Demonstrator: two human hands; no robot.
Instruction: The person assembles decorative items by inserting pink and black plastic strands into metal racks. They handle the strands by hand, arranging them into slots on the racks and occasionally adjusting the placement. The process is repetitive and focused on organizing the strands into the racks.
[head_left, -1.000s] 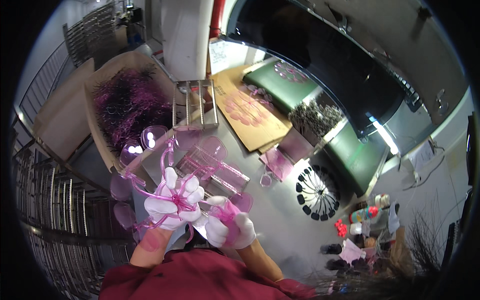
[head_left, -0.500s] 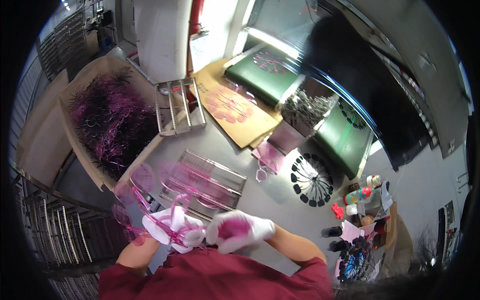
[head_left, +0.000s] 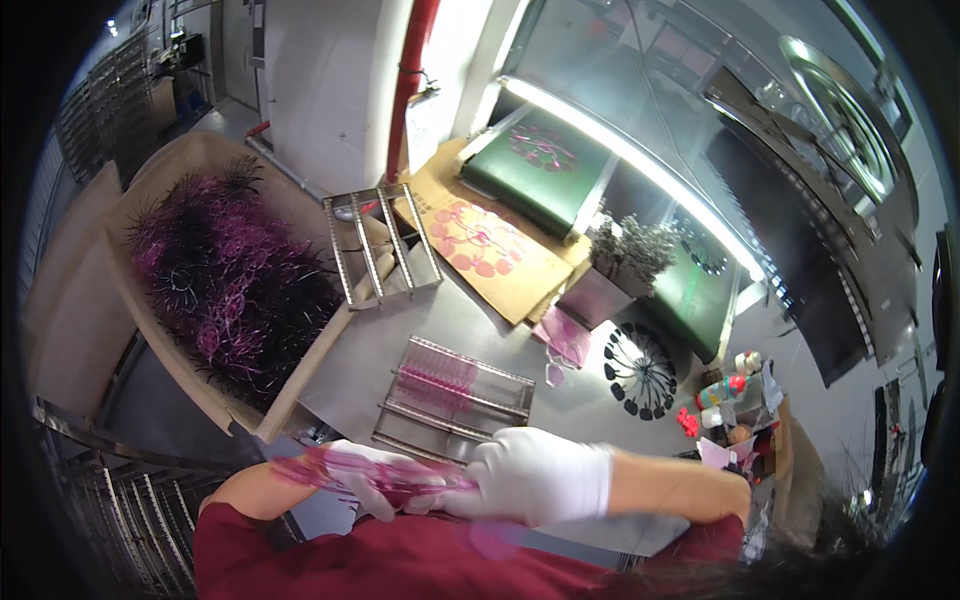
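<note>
Both my hands wear white gloves and meet low in front of my maroon shirt. My left hand (head_left: 368, 482) is closed round translucent pink plastic moulded parts (head_left: 325, 470), blurred by motion, whose thin ends stick out past my left wrist. My right hand (head_left: 540, 480) is curled into a fist at the other end of the same pink parts; its fingertips are partly hidden. Just beyond my hands a metal rack (head_left: 440, 422) lies on the table, with a row of pink pieces (head_left: 437, 385) across its bars.
At left stands a cardboard box (head_left: 275, 418) of tangled pink and black sprues (head_left: 225, 290). A second rack (head_left: 395, 294) leans beside it. Farther off are cardboard (head_left: 455, 172) bearing a pink sprue, and a green belt (head_left: 530, 180). A black radial sprue (head_left: 640, 370) and bottles (head_left: 722, 390) lie right.
The pink lens-shaped parts that spread upward from my left hand now lie low and sideways between both hands. My right hand has closed at their end. The view has shifted.
</note>
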